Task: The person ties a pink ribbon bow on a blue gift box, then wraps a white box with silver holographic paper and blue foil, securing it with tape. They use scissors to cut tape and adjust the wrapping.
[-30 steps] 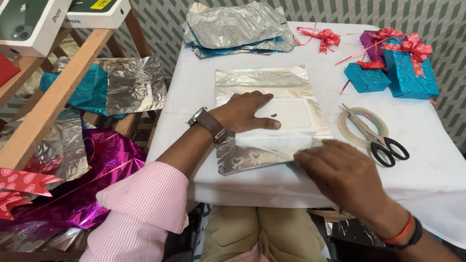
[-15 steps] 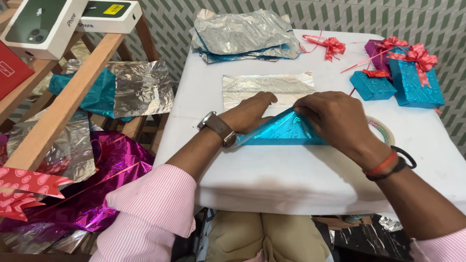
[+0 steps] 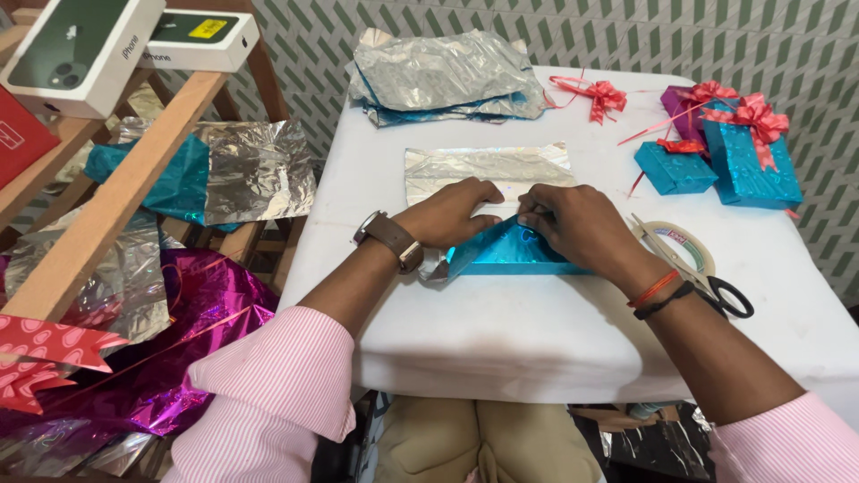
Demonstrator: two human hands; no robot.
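Observation:
A sheet of wrapping foil, silver on one side and teal on the other (image 3: 506, 253), lies on the white table (image 3: 537, 331) with its near edge folded up over a white box, which is now hidden. My left hand (image 3: 447, 213) presses flat on the box and foil from the left. My right hand (image 3: 573, 224) pinches the folded teal flap down on top of the box. The far silver part of the sheet (image 3: 488, 164) still lies flat on the table beyond both hands.
A tape roll (image 3: 689, 246) and black-handled scissors (image 3: 707, 277) lie right of my right hand. Teal and purple wrapped gifts with red bows (image 3: 734, 152) stand at the far right. A foil pile (image 3: 443, 67) lies at the back; a wooden rack (image 3: 116, 197) with boxes stands left.
My right hand lifted the near foil edge up and over the white box, turning its teal side up, and now presses it down. The left hand stayed on the box.

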